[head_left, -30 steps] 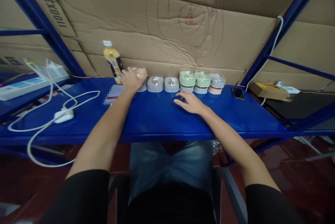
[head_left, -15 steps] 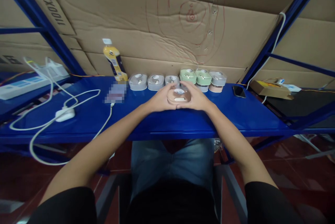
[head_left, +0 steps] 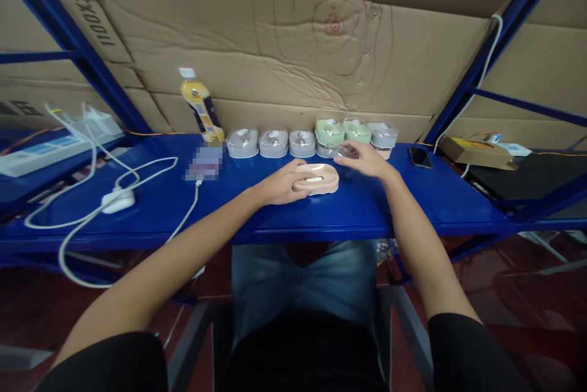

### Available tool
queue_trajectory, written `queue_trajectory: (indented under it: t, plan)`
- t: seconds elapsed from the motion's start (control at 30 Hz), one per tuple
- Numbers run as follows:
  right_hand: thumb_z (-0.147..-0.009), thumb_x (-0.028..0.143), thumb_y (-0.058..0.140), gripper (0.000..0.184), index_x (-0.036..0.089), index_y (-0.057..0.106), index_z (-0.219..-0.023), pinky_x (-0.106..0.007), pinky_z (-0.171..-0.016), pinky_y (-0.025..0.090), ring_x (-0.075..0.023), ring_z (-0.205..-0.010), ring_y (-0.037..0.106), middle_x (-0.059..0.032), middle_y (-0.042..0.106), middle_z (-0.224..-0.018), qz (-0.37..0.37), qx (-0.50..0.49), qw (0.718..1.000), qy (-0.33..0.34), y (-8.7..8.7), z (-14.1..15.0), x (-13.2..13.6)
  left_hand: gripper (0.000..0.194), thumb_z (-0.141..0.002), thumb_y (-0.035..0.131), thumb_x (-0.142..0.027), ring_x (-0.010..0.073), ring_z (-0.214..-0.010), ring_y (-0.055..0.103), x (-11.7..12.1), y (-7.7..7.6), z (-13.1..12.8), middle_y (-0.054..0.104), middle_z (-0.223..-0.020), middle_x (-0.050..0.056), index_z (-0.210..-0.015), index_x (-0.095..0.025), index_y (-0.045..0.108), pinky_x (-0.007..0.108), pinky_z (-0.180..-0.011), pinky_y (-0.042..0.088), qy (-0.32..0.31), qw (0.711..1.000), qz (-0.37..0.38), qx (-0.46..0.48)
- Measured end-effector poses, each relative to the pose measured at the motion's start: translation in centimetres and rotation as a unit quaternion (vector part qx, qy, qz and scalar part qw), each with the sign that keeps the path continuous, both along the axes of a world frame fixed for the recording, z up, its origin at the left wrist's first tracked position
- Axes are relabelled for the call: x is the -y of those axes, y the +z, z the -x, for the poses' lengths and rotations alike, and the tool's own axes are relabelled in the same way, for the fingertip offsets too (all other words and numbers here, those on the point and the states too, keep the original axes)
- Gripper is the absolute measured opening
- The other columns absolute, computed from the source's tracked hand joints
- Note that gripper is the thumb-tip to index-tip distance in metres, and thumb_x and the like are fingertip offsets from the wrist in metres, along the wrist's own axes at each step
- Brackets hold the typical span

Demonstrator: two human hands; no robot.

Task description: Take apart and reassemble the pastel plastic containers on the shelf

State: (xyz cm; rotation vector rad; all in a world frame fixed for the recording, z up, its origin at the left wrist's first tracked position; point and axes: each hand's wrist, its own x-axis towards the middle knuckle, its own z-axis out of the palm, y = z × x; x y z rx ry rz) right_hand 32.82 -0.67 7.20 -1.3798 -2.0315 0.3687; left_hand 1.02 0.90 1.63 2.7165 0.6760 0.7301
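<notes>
Two bare hands are at work over the blue bench (head_left: 257, 214), near the center of the frame. The left hand (head_left: 280, 185) has its grip closed around the left end of a pink case (head_left: 323, 179), with digits at the far and near edges. The case lies to the right of that grip, its right portion exposed, and rests on the bench. Its long axis runs roughly left to right across the frame, with the free rounded end pointing right. A pale slot on its upper face follows the same line.

The right hand (head_left: 367, 161) is right of center, its grip pinching a clear cover (head_left: 340, 151) at the cover's right side. The cover is apart from the pink case, beyond it and to the right, in front of the stacked cases. Exact fingertip contact cannot be told.

Behind, three gray cases (head_left: 274, 144) stand in a row. Right of these, two green cases (head_left: 330, 133) and one gray-topped case (head_left: 383, 134) form the upper level of stacks. One yellow bottle (head_left: 202, 107) stands upright at the left of the row. One dark phone (head_left: 420, 157) lies flat to the right.
</notes>
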Motion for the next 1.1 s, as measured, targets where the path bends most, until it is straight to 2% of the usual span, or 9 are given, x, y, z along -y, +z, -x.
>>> queue_trajectory:
  t: [0.13, 0.27, 0.37, 0.57, 0.67, 0.77, 0.9, 1.0, 1.1]
  plan:
    - [-0.082, 0.086, 0.078, 0.079, 0.022, 0.076, -0.129, -0.056, -0.099, 0.06, -0.0365, -0.105, 0.074, -0.0123, 0.079, -0.112, 0.04, 0.019, 0.997, -0.057, 0.4, -1.9, -0.6, 0.049, -0.107, 0.061, -0.045, 0.0371, -0.145, 0.056, 0.4, 0.6, 0.0, 0.062, -0.147, 0.016, -0.15, -0.026, 0.074, 0.059, -0.127, 0.047, -0.01, 1.0, -0.023, -0.015]
    - [-0.081, 0.087, 0.077, 0.085, 0.021, 0.076, -0.134, -0.055, -0.1, 0.061, -0.0367, -0.107, 0.076, -0.0142, 0.081, -0.116, 0.072, 0.036, 0.994, -0.073, 0.2, -2.4, -0.9, 0.05, -0.107, 0.055, -0.052, 0.038, -0.143, 0.057, -0.4, 1.3, 0.8, 0.063, -0.144, 0.018, -0.133, -0.019, 0.083, 0.062, -0.128, 0.045, 0.044, 0.999, -0.006, 0.028]
    - [-0.075, 0.082, 0.085, 0.085, 0.019, 0.078, -0.132, -0.055, -0.099, 0.063, -0.0377, -0.108, 0.077, -0.0164, 0.082, -0.12, 0.087, 0.077, 0.989, -0.097, -0.2, -3.1, -1.5, 0.051, -0.103, 0.055, -0.057, 0.0379, -0.137, 0.061, -1.7, 1.8, 2.2, 0.068, -0.13, 0.017, -0.117, -0.019, 0.085, 0.063, -0.124, 0.048, 0.094, 0.995, 0.001, 0.04]
    - [-0.06, 0.066, 0.1, 0.069, 0.026, 0.085, -0.113, -0.054, -0.087, 0.068, -0.036, -0.095, 0.081, -0.009, 0.085, -0.103, 0.053, 0.123, 0.99, -0.05, -1.6, -4.7, -3.0, 0.053, -0.096, 0.057, -0.065, 0.0375, -0.12, 0.068, -3.3, 1.7, 3.9, 0.068, -0.112, 0.015, -0.097, -0.019, 0.083, 0.062, -0.115, 0.054, 0.147, 0.989, 0.013, 0.01]
    - [-0.064, 0.069, 0.098, 0.071, 0.025, 0.084, -0.117, -0.061, -0.093, 0.067, -0.0385, -0.101, 0.081, -0.0118, 0.086, -0.11, 0.026, 0.094, 0.994, -0.047, -1.5, -4.4, -2.8, 0.054, -0.097, 0.057, -0.066, 0.0364, -0.119, 0.068, -3.0, 1.7, 3.5, 0.068, -0.113, 0.015, -0.101, -0.019, 0.082, 0.061, -0.113, 0.055, 0.142, 0.99, 0.016, 0.017]
    - [-0.071, 0.071, 0.094, 0.08, 0.022, 0.08, -0.133, -0.069, -0.111, 0.059, -0.0426, -0.123, 0.077, -0.0167, 0.081, -0.133, -0.028, 0.031, 0.998, -0.038, -0.8, -3.0, -1.9, 0.05, -0.099, 0.058, -0.065, 0.0361, -0.126, 0.067, -2.0, 1.8, 2.5, 0.065, -0.125, 0.016, -0.105, -0.02, 0.08, 0.059, -0.116, 0.054, 0.112, 0.992, 0.014, 0.057]
    - [-0.077, 0.068, 0.091, 0.081, 0.025, 0.076, -0.144, -0.062, -0.12, 0.054, -0.0375, -0.135, 0.072, -0.0133, 0.076, -0.147, -0.086, -0.029, 0.993, 0.071, -0.3, -0.1, -0.5, 0.051, -0.098, 0.066, -0.066, 0.037, -0.134, 0.065, -0.3, 1.6, 0.9, 0.063, -0.136, 0.016, -0.12, -0.021, 0.074, 0.058, -0.118, 0.054, 0.06, 0.996, 0.021, 0.068]
    - [-0.075, 0.067, 0.093, 0.082, 0.025, 0.077, -0.144, -0.058, -0.118, 0.055, -0.0362, -0.132, 0.074, -0.0134, 0.079, -0.142, -0.102, -0.01, 0.986, 0.135, -0.4, 2.1, 0.1, 0.072, -0.093, 0.076, -0.066, 0.0394, -0.135, 0.066, 0.5, 1.0, 0.0, 0.064, -0.142, 0.019, -0.145, -0.02, 0.058, 0.058, -0.117, 0.055, 0.063, 0.995, 0.039, 0.069]
    - [-0.075, 0.067, 0.094, 0.083, 0.028, 0.076, -0.146, -0.057, -0.117, 0.055, -0.0359, -0.13, 0.074, -0.0119, 0.079, -0.14, -0.103, 0.01, 0.982, 0.161, -0.6, 3.6, 0.4, 0.097, -0.084, 0.084, -0.067, 0.0448, -0.139, 0.066, 0.5, 0.4, -0.5, 0.062, -0.151, 0.025, -0.157, -0.018, 0.043, 0.061, -0.114, 0.057, 0.079, 0.99, 0.07, 0.092]
